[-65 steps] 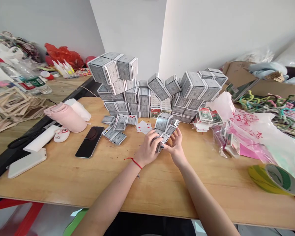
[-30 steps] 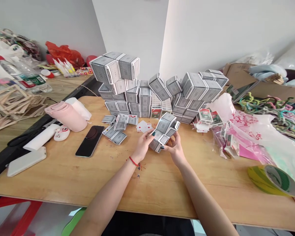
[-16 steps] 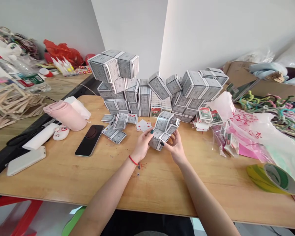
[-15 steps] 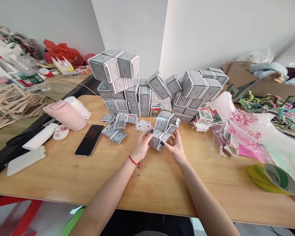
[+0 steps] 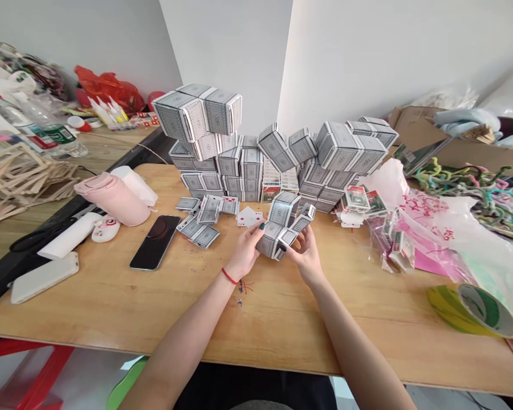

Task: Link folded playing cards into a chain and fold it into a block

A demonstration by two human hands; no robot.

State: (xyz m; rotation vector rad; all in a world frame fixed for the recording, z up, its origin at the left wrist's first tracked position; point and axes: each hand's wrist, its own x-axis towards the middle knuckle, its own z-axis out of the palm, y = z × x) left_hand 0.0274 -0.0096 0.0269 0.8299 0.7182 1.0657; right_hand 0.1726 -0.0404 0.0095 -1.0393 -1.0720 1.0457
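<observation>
Two hands meet at mid-desk over one piece of work. The left hand (image 5: 248,250) closes its grip on the near-left side of a card cluster (image 5: 282,223) — grey-backed playing cards folded and interlocked into block shapes. Its fingers wrap around the cluster's side. The right hand (image 5: 305,256) takes the lower right edge in a narrow grip, fingertips pinching at a card flap.

The cluster is held tilted, just above the desk (image 5: 111,307); whether it touches the surface cannot be told. Support from both sides appears necessary: the folded cards look loosely joined and would likely spring apart if one side were let go.

Behind the hands stands a stack of card blocks (image 5: 248,165), set back at the wall, which seemingly props it. Loose cards (image 5: 200,225) lie flat just left of the hands — within easy reach. A black phone (image 5: 155,242) and a pink bottle (image 5: 113,199) lie further left, well apart from the work. Card packs (image 5: 357,199) and a pink plastic bag (image 5: 423,228) sit to the right, with a tape roll (image 5: 483,307) near the desk's right edge.
</observation>
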